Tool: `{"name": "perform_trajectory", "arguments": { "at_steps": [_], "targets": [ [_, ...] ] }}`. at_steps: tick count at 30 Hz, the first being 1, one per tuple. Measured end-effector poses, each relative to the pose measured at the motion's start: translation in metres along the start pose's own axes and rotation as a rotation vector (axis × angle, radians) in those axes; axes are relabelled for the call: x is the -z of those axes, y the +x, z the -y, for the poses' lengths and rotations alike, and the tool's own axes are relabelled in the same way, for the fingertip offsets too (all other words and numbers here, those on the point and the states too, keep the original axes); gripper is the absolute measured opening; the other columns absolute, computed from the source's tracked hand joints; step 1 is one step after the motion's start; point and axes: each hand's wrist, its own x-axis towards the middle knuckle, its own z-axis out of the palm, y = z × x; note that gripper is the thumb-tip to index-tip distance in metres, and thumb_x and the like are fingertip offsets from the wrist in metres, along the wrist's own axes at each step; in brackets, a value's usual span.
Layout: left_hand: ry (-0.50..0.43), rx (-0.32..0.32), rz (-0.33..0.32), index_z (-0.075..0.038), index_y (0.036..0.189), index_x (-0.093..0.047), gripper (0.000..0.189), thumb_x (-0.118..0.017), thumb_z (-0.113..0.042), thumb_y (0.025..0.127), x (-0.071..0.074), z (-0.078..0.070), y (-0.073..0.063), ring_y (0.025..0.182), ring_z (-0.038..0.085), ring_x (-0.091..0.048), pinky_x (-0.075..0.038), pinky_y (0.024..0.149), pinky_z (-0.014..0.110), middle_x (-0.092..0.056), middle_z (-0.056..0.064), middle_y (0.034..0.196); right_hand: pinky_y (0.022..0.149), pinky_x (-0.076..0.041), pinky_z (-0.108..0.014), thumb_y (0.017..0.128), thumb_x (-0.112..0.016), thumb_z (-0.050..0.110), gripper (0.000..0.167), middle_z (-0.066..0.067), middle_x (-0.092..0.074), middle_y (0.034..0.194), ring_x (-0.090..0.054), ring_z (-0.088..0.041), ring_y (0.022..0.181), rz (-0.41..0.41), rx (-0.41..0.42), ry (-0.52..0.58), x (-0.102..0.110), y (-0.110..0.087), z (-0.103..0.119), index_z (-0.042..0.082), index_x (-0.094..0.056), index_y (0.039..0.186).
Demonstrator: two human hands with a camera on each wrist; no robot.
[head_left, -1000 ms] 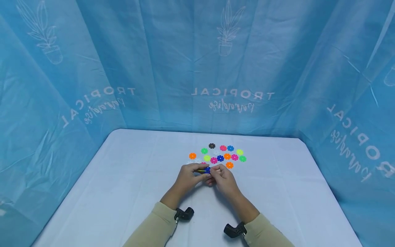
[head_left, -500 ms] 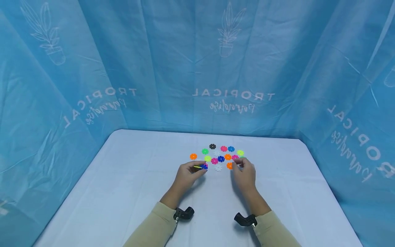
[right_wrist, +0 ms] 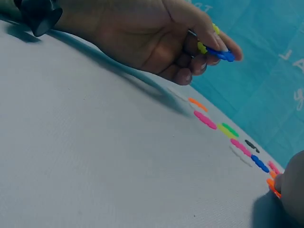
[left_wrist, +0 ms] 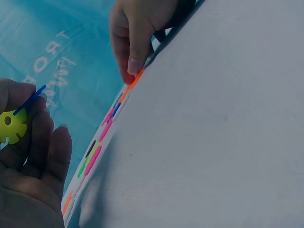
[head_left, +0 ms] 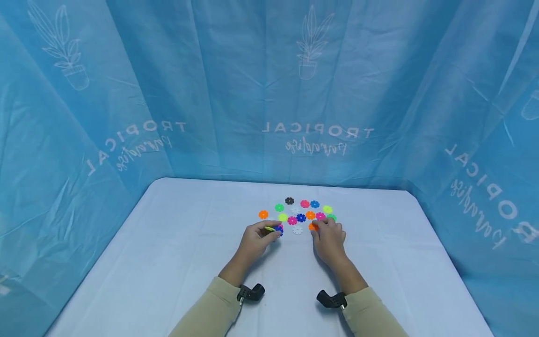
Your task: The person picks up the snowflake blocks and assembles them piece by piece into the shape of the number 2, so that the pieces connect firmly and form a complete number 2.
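Observation:
My left hand (head_left: 252, 241) pinches a blue notched disc (right_wrist: 221, 54) between thumb and fingers, raised above the table. Joined to it at an angle is a yellow notched disc (left_wrist: 13, 127), whose center hole shows in the left wrist view. On the right side, my right hand (head_left: 330, 239) reaches down to the tabletop and pinches the near edge of an orange notched disc (head_left: 312, 227). Part of that disc is hidden by the fingers. A clear white notched disc (head_left: 297, 230) lies between the two hands.
Several more notched discs lie loosely spread beyond the hands, among them a black one (head_left: 289, 201), a dark blue one (head_left: 301, 218) and another orange one (head_left: 263, 214). They rest on a white-covered table (head_left: 189, 220). Blue curtains (head_left: 236, 93) stand around its back and sides.
The right hand has parted from the blue and yellow pair, moved right, then come down onto the orange disc. My left hand keeps the pair and has shifted slightly left.

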Motion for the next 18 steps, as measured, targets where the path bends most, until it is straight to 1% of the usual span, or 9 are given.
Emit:
{"name": "perform_trajectory", "arguments": {
  "at_steps": [3,5,10,13,15,18],
  "targets": [
    [-0.013,0.008,0.005,-0.006,0.13,-0.074,0.032,-0.076,-0.018,0.1,-0.001,-0.002,0.0,0.088,0.025,-0.069,-0.06,0.076,0.031,-0.073,0.0,0.107,0.092,-0.042,-0.053,0.097,-0.078,0.019,0.035,-0.017,-0.057,0.126,-0.05,-0.035,0.116,0.011,-0.02,0.016,0.001,0.001,0.0,0.005,-0.073,0.129],
    [-0.019,0.009,0.008,-0.005,0.13,-0.074,0.033,-0.076,-0.018,0.1,-0.001,-0.002,-0.001,0.088,0.026,-0.069,-0.059,0.075,0.031,-0.073,0.0,0.106,0.093,-0.042,-0.054,0.097,-0.079,0.019,0.033,-0.016,-0.057,0.125,-0.049,-0.035,0.117,0.034,-0.039,0.03,0.003,0.001,0.0,0.005,-0.073,0.127],
    [-0.025,0.02,0.016,-0.005,0.13,-0.074,0.034,-0.077,-0.019,0.1,-0.002,-0.002,-0.002,0.086,0.025,-0.068,-0.059,0.074,0.031,-0.073,0.001,0.103,0.093,-0.04,-0.056,0.093,-0.084,0.02,0.031,-0.01,-0.06,0.113,-0.051,-0.032,0.111,0.136,-0.084,0.08,0.01,0.002,-0.001,0.005,-0.072,0.118],
    [-0.018,0.029,0.012,-0.006,0.13,-0.075,0.033,-0.077,-0.02,0.1,-0.002,-0.002,-0.003,0.085,0.025,-0.067,-0.058,0.072,0.03,-0.072,0.001,0.102,0.092,-0.039,-0.056,0.092,-0.085,0.018,0.031,-0.006,-0.062,0.103,-0.054,-0.029,0.103,0.185,-0.086,0.132,0.014,0.002,-0.001,0.005,-0.069,0.115],
    [-0.02,0.02,0.006,-0.007,0.131,-0.074,0.035,-0.077,-0.02,0.099,-0.002,-0.002,-0.002,0.084,0.026,-0.067,-0.058,0.071,0.029,-0.071,0.002,0.102,0.092,-0.037,-0.055,0.093,-0.084,0.017,0.031,-0.004,-0.061,0.098,-0.055,-0.027,0.098,0.198,-0.083,0.167,0.016,0.001,-0.001,0.006,-0.065,0.114],
    [-0.06,-0.01,-0.017,-0.006,0.137,-0.068,0.041,-0.078,-0.017,0.099,-0.002,-0.001,0.0,0.083,0.03,-0.067,-0.058,0.07,0.029,-0.071,0.005,0.102,0.093,-0.038,-0.054,0.093,-0.083,0.013,0.031,-0.003,-0.062,0.096,-0.057,-0.024,0.093,0.176,-0.077,0.211,0.017,0.0,0.0,0.008,-0.061,0.114]
  ]
}}
